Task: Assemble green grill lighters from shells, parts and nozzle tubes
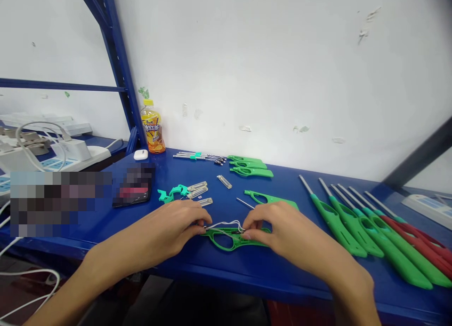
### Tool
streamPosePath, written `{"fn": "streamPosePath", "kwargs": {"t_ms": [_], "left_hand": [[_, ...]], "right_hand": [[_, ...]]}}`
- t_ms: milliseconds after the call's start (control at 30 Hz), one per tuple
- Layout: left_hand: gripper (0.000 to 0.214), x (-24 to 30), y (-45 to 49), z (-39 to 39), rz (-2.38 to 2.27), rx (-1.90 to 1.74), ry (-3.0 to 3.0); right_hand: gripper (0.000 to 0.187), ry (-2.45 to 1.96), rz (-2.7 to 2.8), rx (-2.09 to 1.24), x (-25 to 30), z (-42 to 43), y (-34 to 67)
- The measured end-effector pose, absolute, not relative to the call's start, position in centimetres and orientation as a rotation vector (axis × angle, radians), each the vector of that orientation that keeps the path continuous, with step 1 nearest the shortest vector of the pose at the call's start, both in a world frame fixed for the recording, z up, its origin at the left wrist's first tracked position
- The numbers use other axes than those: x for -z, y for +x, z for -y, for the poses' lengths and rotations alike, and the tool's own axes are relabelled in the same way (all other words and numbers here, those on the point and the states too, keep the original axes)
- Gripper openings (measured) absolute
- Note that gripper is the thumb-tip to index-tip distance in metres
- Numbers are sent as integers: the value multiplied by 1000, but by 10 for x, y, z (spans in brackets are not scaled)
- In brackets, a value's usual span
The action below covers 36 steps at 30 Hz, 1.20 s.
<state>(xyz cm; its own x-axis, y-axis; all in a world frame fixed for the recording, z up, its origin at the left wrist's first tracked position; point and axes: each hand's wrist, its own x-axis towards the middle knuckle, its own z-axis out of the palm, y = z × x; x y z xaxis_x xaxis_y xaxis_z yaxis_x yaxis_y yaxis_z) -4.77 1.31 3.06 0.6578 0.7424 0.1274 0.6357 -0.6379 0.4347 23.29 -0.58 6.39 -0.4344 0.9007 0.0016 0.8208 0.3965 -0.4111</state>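
A green plastic lighter handle shell (231, 237) lies flat on the blue bench (247, 269) in front of me, with thin white wires (226, 224) looping over its top. My left hand (176, 229) pinches the shell's left end, where the wires meet it. My right hand (271, 227) pinches the wires and the shell's upper edge from the right. Both hands rest on the bench, fingers pressed together on the parts.
Just behind lies another green shell half (270, 200), with teal triggers (173, 193), small clear parts (197, 189) and more shells (249, 166) farther back. Several finished long-nosed lighters (370, 227), green and red, line the right side. A phone (133, 187), earbud case (141, 154) and juice bottle (152, 127) stand at left.
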Motion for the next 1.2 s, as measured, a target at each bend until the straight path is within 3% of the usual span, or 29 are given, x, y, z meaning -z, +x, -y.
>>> {"fn": "streamPosePath", "kwargs": {"t_ms": [1200], "left_hand": [[26, -23, -37, -13, -1072, -375, 2625]], "right_hand": [[9, -1591, 2397, -581, -54, 4, 226]]}}
